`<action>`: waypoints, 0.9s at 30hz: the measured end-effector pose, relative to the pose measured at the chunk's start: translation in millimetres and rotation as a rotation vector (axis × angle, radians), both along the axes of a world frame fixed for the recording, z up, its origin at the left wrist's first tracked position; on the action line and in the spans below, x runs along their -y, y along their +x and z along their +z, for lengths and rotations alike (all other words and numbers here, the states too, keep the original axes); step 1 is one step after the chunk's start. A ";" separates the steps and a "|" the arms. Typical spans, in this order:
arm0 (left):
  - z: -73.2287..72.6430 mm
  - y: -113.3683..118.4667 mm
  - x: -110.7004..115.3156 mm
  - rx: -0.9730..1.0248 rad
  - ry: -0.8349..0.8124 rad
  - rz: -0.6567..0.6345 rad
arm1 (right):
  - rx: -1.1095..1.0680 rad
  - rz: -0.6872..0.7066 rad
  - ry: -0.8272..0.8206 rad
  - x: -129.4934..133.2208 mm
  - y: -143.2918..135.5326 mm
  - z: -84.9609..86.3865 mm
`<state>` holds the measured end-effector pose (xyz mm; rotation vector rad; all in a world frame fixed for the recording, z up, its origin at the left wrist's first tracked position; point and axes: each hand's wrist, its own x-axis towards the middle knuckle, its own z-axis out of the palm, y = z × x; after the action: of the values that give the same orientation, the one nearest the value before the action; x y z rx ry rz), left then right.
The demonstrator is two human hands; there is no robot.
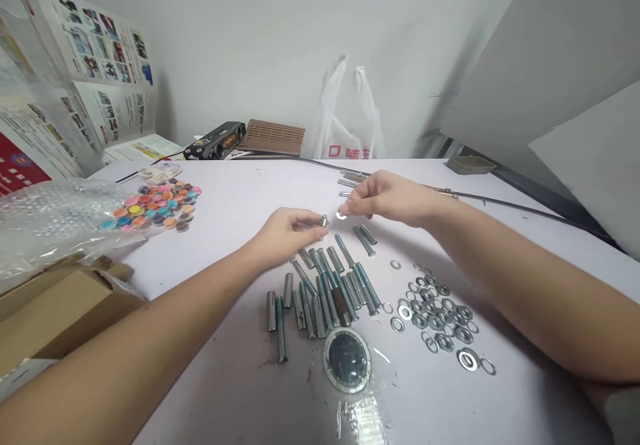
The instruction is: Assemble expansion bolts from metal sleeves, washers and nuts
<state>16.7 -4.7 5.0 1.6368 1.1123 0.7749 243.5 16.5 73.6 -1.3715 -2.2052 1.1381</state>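
Between the thumb and fingers of my left hand (287,235) is a metal bolt (324,220), mostly hidden by the hand. Just right of it, my right hand (377,198) pinches a flat washer (341,215), apart from the bolt. Below both hands lies a loose pile of bolts (367,285) and metal sleeves (289,290), one sleeve rusty brown. Loose washers and nuts (440,315) are spread under my right forearm. Two more metal pieces (364,239) lie just below my right hand, and several finished-looking rods (350,179) lie behind it.
A round dark disc (347,359) with clear tape is at the front. Colourful discs (160,205), bubble wrap (55,218) and a cardboard box (65,305) occupy the left. A black device (215,141), white plastic bag (345,125) and small tray (470,165) stand at the back.
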 end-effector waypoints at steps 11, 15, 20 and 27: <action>-2.0 -3.1 -2.2 0.011 0.073 -0.047 | -0.090 -0.233 0.020 12.1 -30.1 -23.4; -2.2 -1.8 -1.8 0.038 0.069 -0.030 | 0.040 -0.263 0.053 11.8 -6.7 -2.9; -2.3 -2.0 -1.4 -0.032 0.085 -0.017 | 0.373 -0.168 0.035 30.6 50.6 12.2; -2.9 -2.3 -2.9 -0.146 0.123 0.007 | 0.314 -0.109 -0.070 90.1 92.9 -18.5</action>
<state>14.4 -1.8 2.1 1.8175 1.1930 0.7507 336.4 -73.6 55.1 -1.7826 -2.2800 1.0287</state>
